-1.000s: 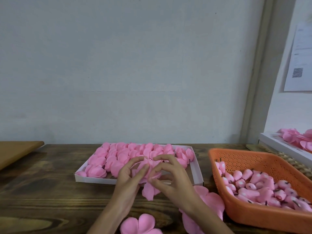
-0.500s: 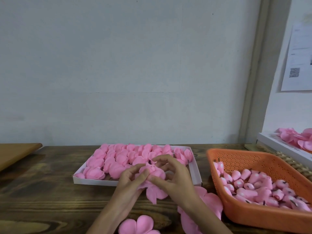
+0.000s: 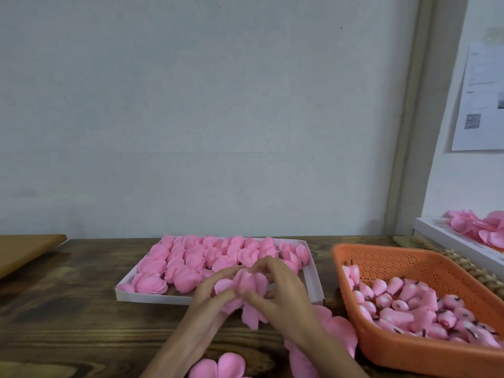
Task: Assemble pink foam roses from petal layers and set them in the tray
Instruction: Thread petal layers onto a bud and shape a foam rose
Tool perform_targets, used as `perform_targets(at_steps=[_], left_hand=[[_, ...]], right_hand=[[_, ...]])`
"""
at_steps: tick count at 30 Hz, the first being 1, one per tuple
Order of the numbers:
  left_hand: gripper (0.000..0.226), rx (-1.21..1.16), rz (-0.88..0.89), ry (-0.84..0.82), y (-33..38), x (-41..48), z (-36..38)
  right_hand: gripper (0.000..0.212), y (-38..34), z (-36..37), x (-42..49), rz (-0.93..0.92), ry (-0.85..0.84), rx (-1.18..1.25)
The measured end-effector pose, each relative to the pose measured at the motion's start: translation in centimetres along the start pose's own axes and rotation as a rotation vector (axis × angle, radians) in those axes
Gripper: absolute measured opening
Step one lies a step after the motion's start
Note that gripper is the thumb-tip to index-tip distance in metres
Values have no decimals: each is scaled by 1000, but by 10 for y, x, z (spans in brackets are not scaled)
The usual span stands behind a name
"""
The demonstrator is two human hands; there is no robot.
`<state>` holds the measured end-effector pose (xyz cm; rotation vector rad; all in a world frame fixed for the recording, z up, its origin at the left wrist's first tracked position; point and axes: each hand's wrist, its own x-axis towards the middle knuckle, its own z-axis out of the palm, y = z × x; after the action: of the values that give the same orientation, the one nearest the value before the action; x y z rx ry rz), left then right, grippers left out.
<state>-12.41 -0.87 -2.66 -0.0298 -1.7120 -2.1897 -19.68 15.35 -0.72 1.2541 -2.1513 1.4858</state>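
I see the left hand (image 3: 210,298) and the right hand (image 3: 281,293) both gripping one half-made rose (image 3: 249,285), fingers curled around its petals. The rose is over the near edge of the white tray (image 3: 313,279), which lies at 12 o'clock on the worktop (image 3: 81,309) and holds many roses. At 3 o'clock stands the orange basket (image 3: 381,257) with buds; a loose petal layer (image 3: 218,368) lies at 6 o'clock

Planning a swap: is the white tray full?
Not quite: roses cover most of the tray, but bare floor shows along its near edge.
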Motion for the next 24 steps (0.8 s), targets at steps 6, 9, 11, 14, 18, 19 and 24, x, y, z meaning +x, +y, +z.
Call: perform_targets(at_steps=[6, 9, 11, 14, 18, 19, 24], left_hand=[[50, 27, -21, 16, -6, 2, -2], [40, -18, -14, 12, -11, 3, -2], [35, 7, -1, 15, -12, 4, -3], [37, 52, 1, 9, -11, 3, -3], [28, 215, 31, 99, -10, 0, -8], [23, 249, 31, 111, -11, 0, -11], [18, 242, 3, 162, -11, -2, -13]], right_hand=[[27, 4, -3, 2, 97, -24, 75], [24, 9, -2, 3, 137, -24, 73], [25, 12, -2, 2, 183, -23, 97], [29, 13, -2, 2, 218, -31, 130], [29, 13, -2, 3, 213, -42, 139], [28, 12, -2, 3, 202, -50, 128], [25, 9, -2, 1, 149, -153, 76]])
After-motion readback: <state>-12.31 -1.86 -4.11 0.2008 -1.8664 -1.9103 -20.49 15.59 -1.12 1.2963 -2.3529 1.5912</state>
